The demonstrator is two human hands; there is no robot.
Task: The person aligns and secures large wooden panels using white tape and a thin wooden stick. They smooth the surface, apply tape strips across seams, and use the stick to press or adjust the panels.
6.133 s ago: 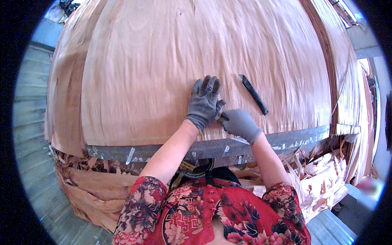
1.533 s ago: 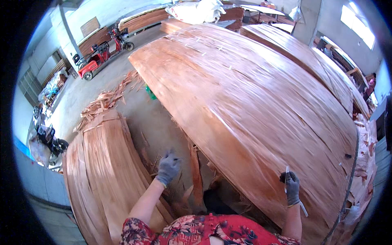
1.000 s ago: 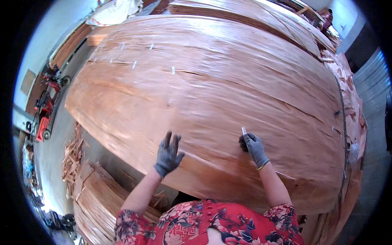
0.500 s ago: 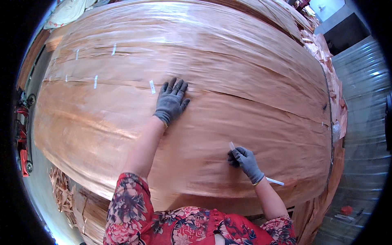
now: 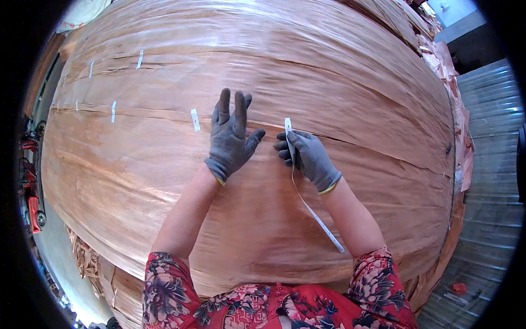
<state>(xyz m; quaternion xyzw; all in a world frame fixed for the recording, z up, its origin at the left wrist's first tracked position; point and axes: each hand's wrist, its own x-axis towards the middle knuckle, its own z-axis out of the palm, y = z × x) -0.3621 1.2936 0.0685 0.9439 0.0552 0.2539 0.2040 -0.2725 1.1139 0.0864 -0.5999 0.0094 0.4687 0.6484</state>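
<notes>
At the left edge of the frame, a red wheeled vehicle (image 5: 35, 214) showed beyond a broad brown wood-veneer sheet (image 5: 137, 181) that filled the middle. White tape pieces (image 5: 114, 112) lay across seams in the sheet's left half. At centre, the gloved left hand (image 5: 230, 137) was empty, its fingers spread; whether it touched the veneer could not be told. Right of it, the gloved right hand (image 5: 312, 156) pinched a long white tape strip (image 5: 323, 226) between thumb and fingers, right of centre. The loose tail could snag or stick in the wrong place if it brushed the veneer, and a careless tug might tear the wood along the dark split (image 5: 342, 141). The strip's short end pointed toward the frame's top; its long axis ran downward, bending to the lower right, beside the right forearm (image 5: 353, 216). Corrugated sheeting (image 5: 487, 181) lay at far right.
</notes>
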